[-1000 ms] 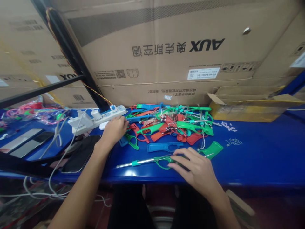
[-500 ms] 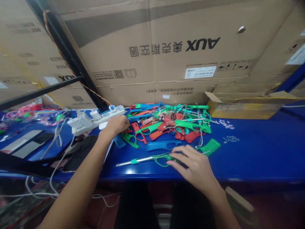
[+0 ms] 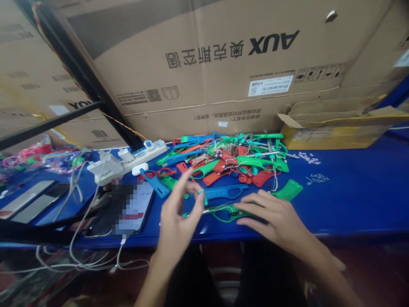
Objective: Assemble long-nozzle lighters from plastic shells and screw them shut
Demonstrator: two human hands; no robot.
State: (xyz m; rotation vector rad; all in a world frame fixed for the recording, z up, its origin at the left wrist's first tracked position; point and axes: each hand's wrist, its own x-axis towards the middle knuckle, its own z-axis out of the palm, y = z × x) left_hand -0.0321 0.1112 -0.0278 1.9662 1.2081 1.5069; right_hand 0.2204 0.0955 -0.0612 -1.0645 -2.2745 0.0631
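— Near the front edge of the blue counter [image 3: 351, 200], see the green lighter frame [image 3: 225, 212]? It lies flat, its metal tube pointing toward the person's left.

— And the right hand [image 3: 275, 219] on it?

— Fingers spread and pressed down over the handle end, I'd say to keep the frame from sliding while the other hand works at the tube.

— So the left hand [image 3: 179, 221] has the tube?

— It is raised just above it, thumb and forefinger pinched on something small and green at the fingertips [image 3: 200, 197]. Whether that is a loose sleeve or part of the tube, I cannot tell; it is blurred.

— What's the heap behind?

— A pile of plastic frames [image 3: 230, 162], red, green and blue, tangled with thin wires, dumped within easy reach of both hands. One blue frame [image 3: 223, 192] lies apart from it, just behind the green one, and a green shell [image 3: 289, 189] sits beside the right hand.

— And off to the left?

— A white power strip [image 3: 128, 160] with plugs in it, set back against the cardboard box [image 3: 207, 64], its cables trailing over the edge. A phone [image 3: 128, 209] lies face up beside the left forearm, likely kept there to glance at.

— Only the one view?

— Only the head view.
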